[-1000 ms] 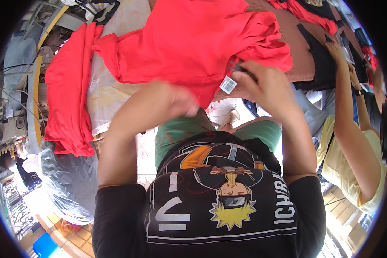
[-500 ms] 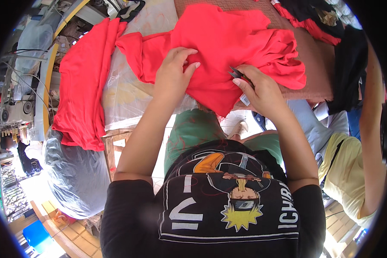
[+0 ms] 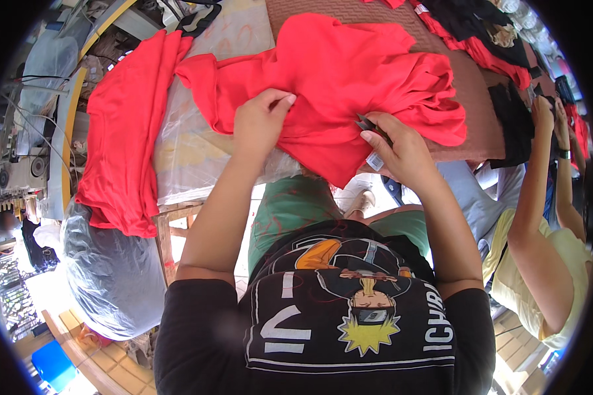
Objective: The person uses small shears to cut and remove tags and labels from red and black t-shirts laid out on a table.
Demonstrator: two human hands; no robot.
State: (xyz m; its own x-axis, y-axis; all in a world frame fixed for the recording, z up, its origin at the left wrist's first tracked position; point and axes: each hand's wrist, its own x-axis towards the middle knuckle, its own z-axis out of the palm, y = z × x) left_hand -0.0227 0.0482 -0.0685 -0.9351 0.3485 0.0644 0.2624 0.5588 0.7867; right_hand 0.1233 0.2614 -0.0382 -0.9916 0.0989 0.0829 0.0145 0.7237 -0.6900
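Observation:
A crumpled red garment (image 3: 349, 72) lies over the front edge of the worktable, one corner hanging down toward my lap. Above its left part is my left hand (image 3: 260, 124), thumb and forefinger pressed together; whatever is between them, if anything, is too small to make out. My right hand (image 3: 402, 146) is wrapped around small dark thread snips (image 3: 364, 123), blades pointing left over the cloth. A white label (image 3: 374, 161) sticks out just below those fingers, at the garment's lower edge.
More red cloth (image 3: 128, 125) drapes over the table's left side, above a plastic-wrapped bundle (image 3: 112, 270). Brown padded fabric (image 3: 474, 99) covers the right side. Black and red clothes (image 3: 487, 39) lie at the far right. A co-worker in a yellow top (image 3: 540, 276) is close on my right.
My left thumb and forefinger have come together, and that hand has dropped slightly. My right hand still grips the snips. The co-worker's arms have swung, with both hands now in view.

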